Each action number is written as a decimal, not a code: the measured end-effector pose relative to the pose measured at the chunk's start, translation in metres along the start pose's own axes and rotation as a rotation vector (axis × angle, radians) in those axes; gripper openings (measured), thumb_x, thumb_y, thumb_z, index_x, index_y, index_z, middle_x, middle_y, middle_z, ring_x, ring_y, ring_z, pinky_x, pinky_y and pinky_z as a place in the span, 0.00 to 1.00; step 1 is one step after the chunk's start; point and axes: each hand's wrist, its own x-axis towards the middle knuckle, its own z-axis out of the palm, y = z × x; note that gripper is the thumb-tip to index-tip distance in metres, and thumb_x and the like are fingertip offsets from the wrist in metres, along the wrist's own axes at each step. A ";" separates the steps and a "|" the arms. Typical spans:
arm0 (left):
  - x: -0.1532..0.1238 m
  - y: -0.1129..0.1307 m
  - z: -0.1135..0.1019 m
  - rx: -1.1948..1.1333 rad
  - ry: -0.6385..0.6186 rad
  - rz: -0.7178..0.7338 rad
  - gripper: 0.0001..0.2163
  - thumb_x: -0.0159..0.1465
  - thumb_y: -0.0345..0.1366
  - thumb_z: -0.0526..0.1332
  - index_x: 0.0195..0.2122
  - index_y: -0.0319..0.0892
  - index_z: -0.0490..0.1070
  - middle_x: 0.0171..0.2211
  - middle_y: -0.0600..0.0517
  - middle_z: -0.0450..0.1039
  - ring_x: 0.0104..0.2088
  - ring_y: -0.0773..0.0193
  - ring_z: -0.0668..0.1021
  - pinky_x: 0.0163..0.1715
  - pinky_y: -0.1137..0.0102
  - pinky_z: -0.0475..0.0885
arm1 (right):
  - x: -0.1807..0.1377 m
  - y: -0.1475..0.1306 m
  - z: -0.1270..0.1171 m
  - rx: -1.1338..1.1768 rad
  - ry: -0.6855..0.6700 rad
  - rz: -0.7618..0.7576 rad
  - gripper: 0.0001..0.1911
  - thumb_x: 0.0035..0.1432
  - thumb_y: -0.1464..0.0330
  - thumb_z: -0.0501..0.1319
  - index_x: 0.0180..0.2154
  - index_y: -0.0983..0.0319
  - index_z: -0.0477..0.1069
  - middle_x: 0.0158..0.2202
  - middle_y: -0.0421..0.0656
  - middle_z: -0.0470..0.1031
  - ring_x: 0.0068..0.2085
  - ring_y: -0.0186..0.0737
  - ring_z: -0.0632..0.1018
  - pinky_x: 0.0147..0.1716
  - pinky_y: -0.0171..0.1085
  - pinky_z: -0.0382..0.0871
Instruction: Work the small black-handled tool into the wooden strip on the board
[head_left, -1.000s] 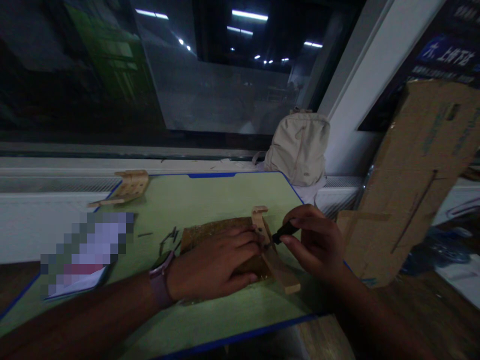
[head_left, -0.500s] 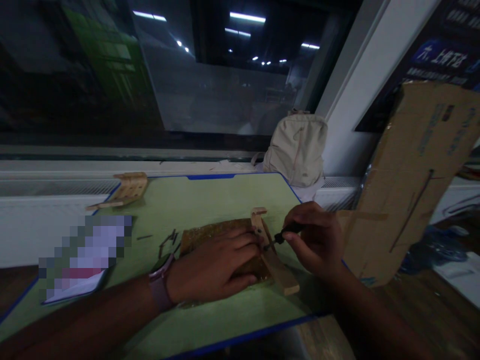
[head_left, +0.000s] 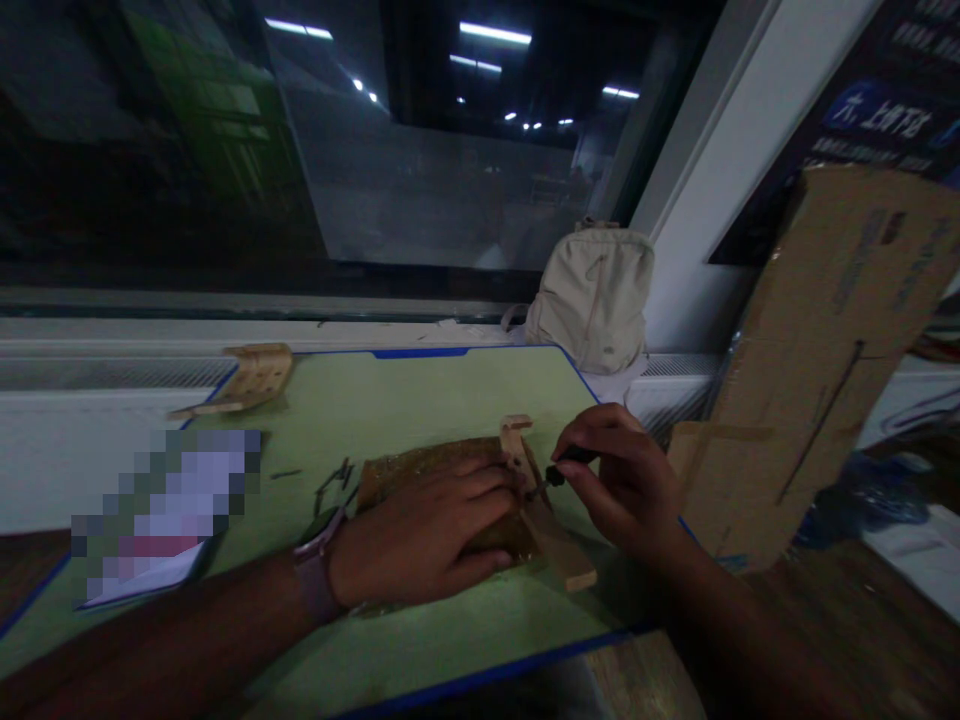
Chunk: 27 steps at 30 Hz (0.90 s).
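Note:
Flat on a brown, film-covered board point(head_left: 386, 470) lies my left hand point(head_left: 427, 530), its fingers stretched out. Those fingertips touch the side of a narrow wooden piece point(head_left: 555, 540) with a short crosswise end and dark holes. My right hand point(head_left: 630, 475) is closed around the black handle of a screwdriver point(head_left: 571, 460). The shaft slants down left, its tip at the wooden piece close to my left fingertips. Whether a screw sits under the tip, I cannot make out. Several thin dark screws or pins point(head_left: 334, 485) lie left of the board.
A second wooden assembly point(head_left: 259, 378) stands at the far left corner of the green table point(head_left: 420, 395). A blurred-out sheet or booklet point(head_left: 176, 525) lies at the left. Behind the table is a beige backpack point(head_left: 596, 295); a tall cardboard piece point(head_left: 832, 350) leans at the right.
My right hand has shifted slightly left with the screwdriver, and its fingers have changed position on the handle. My left hand and the wooden piece stay nearly in place.

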 end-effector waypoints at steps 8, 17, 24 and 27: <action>0.002 0.001 -0.001 -0.033 0.029 0.002 0.16 0.75 0.40 0.66 0.61 0.42 0.71 0.63 0.40 0.76 0.66 0.44 0.75 0.70 0.50 0.68 | 0.005 -0.013 -0.005 0.040 -0.120 0.051 0.21 0.77 0.68 0.55 0.64 0.50 0.76 0.50 0.49 0.86 0.53 0.50 0.86 0.49 0.53 0.85; 0.001 0.000 -0.001 -0.009 0.027 -0.005 0.15 0.74 0.38 0.67 0.58 0.40 0.73 0.61 0.39 0.76 0.65 0.42 0.75 0.68 0.49 0.70 | 0.004 0.000 0.002 0.028 0.170 0.103 0.21 0.64 0.74 0.72 0.55 0.50 0.79 0.37 0.40 0.77 0.35 0.39 0.80 0.30 0.37 0.77; 0.002 0.001 0.000 -0.011 0.036 -0.005 0.17 0.74 0.39 0.67 0.60 0.38 0.73 0.62 0.38 0.76 0.64 0.42 0.76 0.67 0.47 0.71 | -0.001 -0.005 -0.003 0.030 -0.022 -0.021 0.18 0.72 0.62 0.64 0.60 0.54 0.78 0.49 0.49 0.81 0.47 0.51 0.84 0.41 0.50 0.84; 0.002 0.001 -0.001 -0.017 0.032 0.009 0.17 0.74 0.38 0.67 0.60 0.38 0.72 0.62 0.38 0.76 0.66 0.42 0.75 0.70 0.49 0.69 | -0.001 -0.010 -0.003 0.128 -0.083 0.055 0.19 0.73 0.70 0.62 0.62 0.51 0.77 0.51 0.48 0.84 0.52 0.49 0.86 0.47 0.51 0.85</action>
